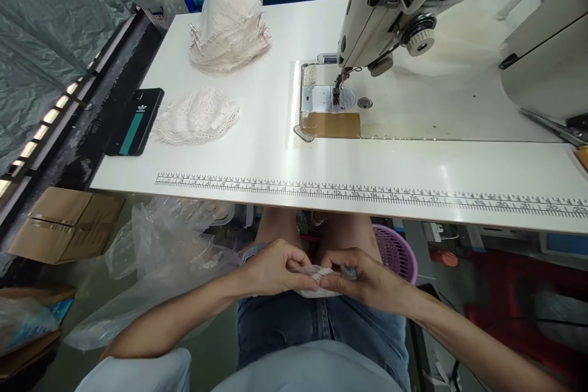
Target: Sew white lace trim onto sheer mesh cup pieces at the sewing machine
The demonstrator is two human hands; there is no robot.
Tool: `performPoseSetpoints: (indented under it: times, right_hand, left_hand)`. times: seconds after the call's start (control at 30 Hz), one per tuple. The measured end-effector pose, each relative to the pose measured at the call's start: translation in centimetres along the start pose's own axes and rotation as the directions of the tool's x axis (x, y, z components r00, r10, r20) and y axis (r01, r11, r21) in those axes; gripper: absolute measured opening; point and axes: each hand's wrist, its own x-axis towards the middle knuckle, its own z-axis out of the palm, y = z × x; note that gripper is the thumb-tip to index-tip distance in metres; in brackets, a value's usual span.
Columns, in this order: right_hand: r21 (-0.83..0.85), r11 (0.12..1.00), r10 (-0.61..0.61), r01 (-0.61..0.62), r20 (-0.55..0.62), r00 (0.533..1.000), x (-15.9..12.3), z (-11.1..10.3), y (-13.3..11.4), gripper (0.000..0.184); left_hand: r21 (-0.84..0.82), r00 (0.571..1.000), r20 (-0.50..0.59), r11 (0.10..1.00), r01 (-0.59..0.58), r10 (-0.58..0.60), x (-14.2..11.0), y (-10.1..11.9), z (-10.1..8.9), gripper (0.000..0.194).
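Observation:
Below the table edge, over my lap, my left hand [275, 269] and my right hand [362, 275] meet with fingers pinched on a small white lace piece [319, 278]. Most of that piece is hidden by my fingers. On the white table [275, 159] above, a flat stack of white lace pieces [196, 116] lies at the left. A taller heap of cream fabric pieces [229, 24] stands behind it. The sewing machine [436, 6] stands at the right, its needle [337, 89] over the metal plate.
A black phone [135, 120] lies at the table's left edge. A printed ruler [367, 193] runs along the front edge. Scissors [554, 125] lie at far right. Clear plastic bags [160, 257] and a cardboard box [64, 223] sit on the floor left; a purple basket [395, 251] is under the table.

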Motion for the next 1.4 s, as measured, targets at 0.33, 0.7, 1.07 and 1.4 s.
performPoseSetpoints:
  times: [0.33, 0.7, 1.07, 1.4]
  right_hand:
    - [-0.073, 0.997, -0.016, 0.014, -0.02, 1.0, -0.5, 0.0, 1.3, 0.025]
    - [-0.122, 0.992, -0.042, 0.036, -0.045, 0.998, -0.6, 0.1, 0.9, 0.029]
    - [-0.136, 0.989, -0.065, 0.057, -0.05, 0.997, -0.8, 0.2, 0.8, 0.021]
    - [-0.1, 0.987, -0.134, 0.123, -0.111, 0.985, -1.3, 0.2, 1.6, 0.02]
  left_hand:
    - [-0.055, 0.998, -0.042, 0.997, 0.054, -0.057, -0.5, -0.9, -0.3, 0.023]
    - [-0.083, 0.998, -0.022, 0.995, 0.055, -0.057, -0.5, -0.9, -0.4, 0.023]
    - [-0.088, 0.999, 0.017, 0.995, 0.036, -0.035, -0.2, -1.1, -0.2, 0.031]
    - [-0.163, 0.998, -0.012, 0.985, 0.064, -0.066, -0.1, -1.5, -0.2, 0.029]
